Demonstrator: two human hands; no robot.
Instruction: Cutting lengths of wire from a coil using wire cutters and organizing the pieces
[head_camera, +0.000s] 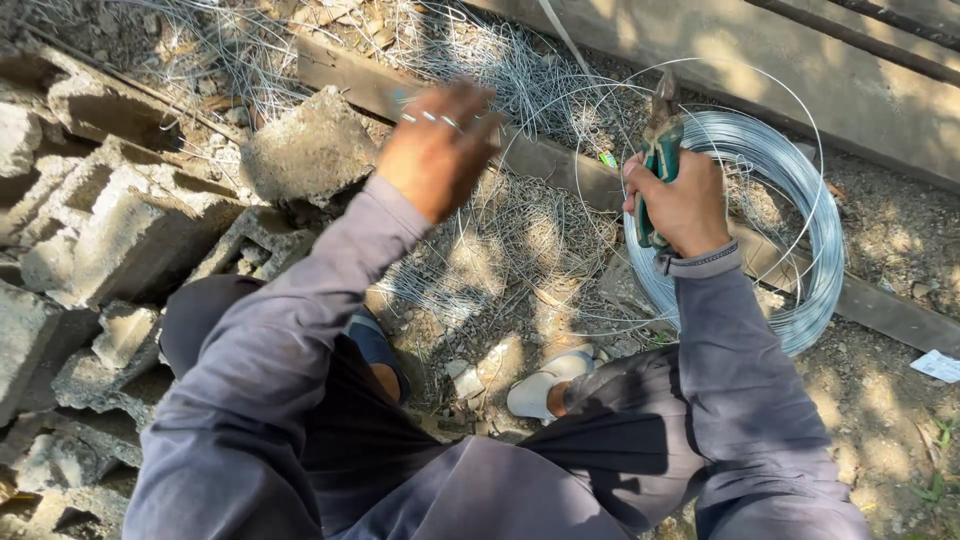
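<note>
While a pair of green-handled pliers (655, 170) was clamped in the right hand (682, 205), the fingers wrapped tight round the handles and the rusty jaws pointing up, the left hand (437, 150) was held raised over the ground, blurred, with a short piece of wire (432, 116) lying across its fingers; whether that grip was closed on the piece could not be told.

One big coil of shiny wire (800, 200) was seen lying on the ground just beyond the right hand, partly resting on a long wooden plank (880, 312) that ran across the dirt. A few loose loops of the coil rose up around the pliers. Between the two hands a heap of short cut wire pieces (520, 215) was spread over the soil, and a second, wider scatter lay further up beside the plank.

To the left, broken concrete blocks (110, 200) were piled, at least five large lumps being counted, with one grey chunk (310, 150) set just beside the left forearm. A concrete slab (800, 70) closed off the upper right. One white shoe (545, 380) was visible below the wire heap, between the knees, and a scrap of white paper (938, 365) lay on the dirt at the far right edge. Both arms were covered in grey sleeves.
</note>
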